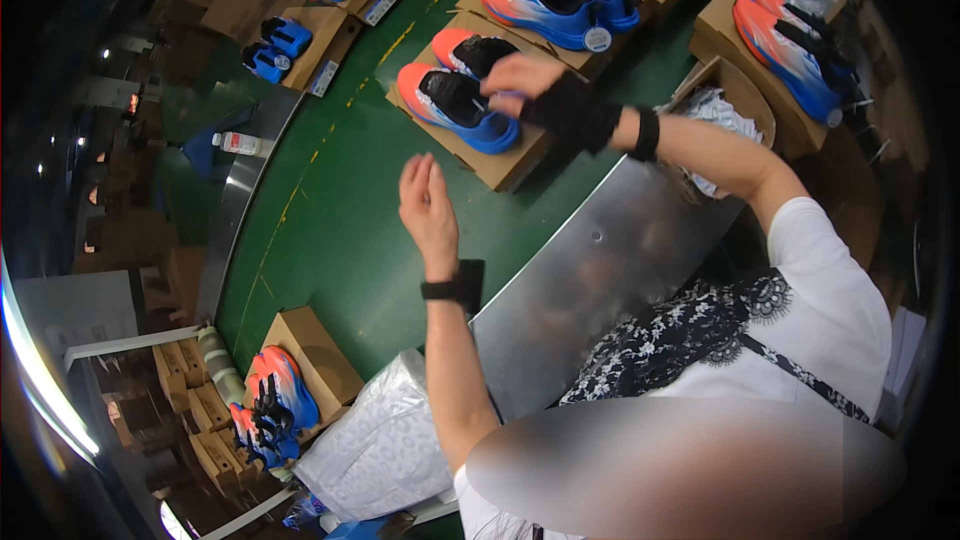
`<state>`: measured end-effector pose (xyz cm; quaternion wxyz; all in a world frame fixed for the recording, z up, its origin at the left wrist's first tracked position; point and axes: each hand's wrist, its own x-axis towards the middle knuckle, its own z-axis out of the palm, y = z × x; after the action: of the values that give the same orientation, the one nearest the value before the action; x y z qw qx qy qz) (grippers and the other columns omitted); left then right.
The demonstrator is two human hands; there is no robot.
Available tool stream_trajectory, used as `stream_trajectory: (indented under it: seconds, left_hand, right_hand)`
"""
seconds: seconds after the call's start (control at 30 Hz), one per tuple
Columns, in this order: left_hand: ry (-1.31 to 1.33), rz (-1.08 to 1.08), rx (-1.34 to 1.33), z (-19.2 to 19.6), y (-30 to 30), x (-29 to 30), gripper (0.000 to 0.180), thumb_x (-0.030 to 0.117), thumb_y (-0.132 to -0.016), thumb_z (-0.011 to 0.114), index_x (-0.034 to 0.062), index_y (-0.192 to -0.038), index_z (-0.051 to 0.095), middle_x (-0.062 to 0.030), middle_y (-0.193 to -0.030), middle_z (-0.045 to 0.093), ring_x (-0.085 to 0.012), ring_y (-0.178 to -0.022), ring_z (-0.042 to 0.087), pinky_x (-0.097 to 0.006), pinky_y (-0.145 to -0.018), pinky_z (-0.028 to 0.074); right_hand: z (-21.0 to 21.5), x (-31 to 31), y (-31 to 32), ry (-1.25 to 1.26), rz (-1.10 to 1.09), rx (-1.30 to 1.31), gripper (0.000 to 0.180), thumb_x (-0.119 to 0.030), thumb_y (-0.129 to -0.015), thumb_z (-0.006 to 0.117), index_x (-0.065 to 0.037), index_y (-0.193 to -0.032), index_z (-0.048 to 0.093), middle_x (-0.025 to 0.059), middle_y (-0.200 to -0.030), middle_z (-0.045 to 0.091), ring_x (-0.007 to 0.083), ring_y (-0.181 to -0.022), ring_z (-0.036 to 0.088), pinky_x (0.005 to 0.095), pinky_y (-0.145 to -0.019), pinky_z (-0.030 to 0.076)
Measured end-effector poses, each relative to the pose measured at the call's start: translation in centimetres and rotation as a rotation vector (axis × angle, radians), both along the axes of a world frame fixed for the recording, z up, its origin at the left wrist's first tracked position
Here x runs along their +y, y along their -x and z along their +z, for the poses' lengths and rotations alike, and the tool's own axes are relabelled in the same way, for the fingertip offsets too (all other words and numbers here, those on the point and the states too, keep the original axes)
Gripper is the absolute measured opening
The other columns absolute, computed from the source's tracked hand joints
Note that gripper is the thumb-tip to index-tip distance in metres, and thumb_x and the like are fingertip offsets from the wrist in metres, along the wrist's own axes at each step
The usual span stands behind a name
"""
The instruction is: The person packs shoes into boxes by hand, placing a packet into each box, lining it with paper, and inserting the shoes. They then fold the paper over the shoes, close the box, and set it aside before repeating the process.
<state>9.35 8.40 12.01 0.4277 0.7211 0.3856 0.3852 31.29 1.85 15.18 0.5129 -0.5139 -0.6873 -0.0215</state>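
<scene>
My right hand (545,90), in a black fingerless glove, reaches over a pair of orange, white and blue running shoes, its fingers apart and slightly blurred. The nearer shoe (440,105) lies under the fingertips by its black collar; I cannot tell whether they touch. Behind it the second shoe (475,50) is partly covered by the hand. Both rest on a brown cardboard box (500,168). My left hand (430,210) is raised over the green belt, left of that box, its fingers loosely stretched with nothing visible in them. A black band circles each wrist.
The green conveyor belt (340,240) curves past a metal ledge (590,270). More boxes with similar shoes (545,5) stand at the back and far right. A carton of crumpled white paper (715,115) is beside my right arm. A plastic-wrapped stack (385,440) lies near my left forearm.
</scene>
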Motion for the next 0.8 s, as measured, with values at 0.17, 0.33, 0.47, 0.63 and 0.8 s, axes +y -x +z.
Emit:
stream_trajectory:
  seconds: [0.17, 0.33, 0.47, 0.63, 0.8]
  left_hand:
    - [-0.172, -0.043, 0.245, 2.1, -6.1, 4.7, 0.042, 0.022, -0.077, 0.061, 0.0076, -0.115, 0.051, -0.0181, -0.124, 0.039, -0.0239, -0.106, 0.047, -0.029, -0.084, 0.040]
    - [-0.259, -0.032, 0.242, 0.3, -8.4, 7.8, 0.028, 0.017, -0.080, 0.055, 0.0056, -0.106, 0.055, -0.0184, -0.100, 0.057, -0.0275, -0.085, 0.058, -0.031, -0.072, 0.045]
    - [-0.481, 0.085, 0.213, 2.0, -10.2, 10.5, 0.022, 0.018, -0.083, 0.050, 0.0035, -0.096, 0.059, -0.0186, -0.078, 0.060, -0.0317, -0.069, 0.059, -0.032, -0.063, 0.046]
    - [-0.350, 0.154, 0.228, 2.6, -10.3, 11.3, 0.024, 0.021, -0.084, 0.050, 0.0021, -0.097, 0.059, -0.0177, -0.075, 0.061, -0.0264, -0.067, 0.061, -0.031, -0.062, 0.046]
    - [-0.476, -0.029, 0.386, 0.2, -7.5, 8.1, 0.042, 0.012, -0.078, 0.053, 0.0059, -0.118, 0.042, -0.0174, -0.102, 0.053, -0.0332, -0.092, 0.053, -0.037, -0.078, 0.043]
  right_hand:
    - [-0.9, 6.3, -7.4, 0.401, -0.118, -0.349, 0.041, -0.029, -0.079, 0.053, -0.020, -0.118, 0.045, 0.0098, -0.096, 0.057, 0.0264, -0.085, 0.055, 0.0332, -0.072, 0.044]
    - [-1.6, 10.7, -7.7, 0.681, -0.174, -0.591, 0.033, -0.034, -0.081, 0.048, -0.023, -0.112, 0.048, 0.0046, -0.079, 0.061, 0.0235, -0.077, 0.058, 0.0339, -0.065, 0.044]
    - [-1.5, 14.0, -8.8, 0.319, -0.052, -0.645, 0.025, -0.014, -0.077, 0.046, -0.016, -0.101, 0.053, 0.0027, -0.099, 0.056, 0.0235, -0.081, 0.057, 0.0337, -0.064, 0.046]
    - [-0.9, 14.6, -8.7, 0.392, -0.011, -0.589, 0.023, -0.025, -0.078, 0.047, -0.020, -0.099, 0.055, 0.0037, -0.087, 0.057, 0.0233, -0.086, 0.056, 0.0336, -0.070, 0.046]
    - [-2.0, 10.4, -7.1, 0.657, 0.099, -0.206, 0.044, -0.033, -0.077, 0.054, -0.016, -0.117, 0.047, 0.0135, -0.099, 0.058, 0.0271, -0.091, 0.056, 0.0347, -0.077, 0.044]
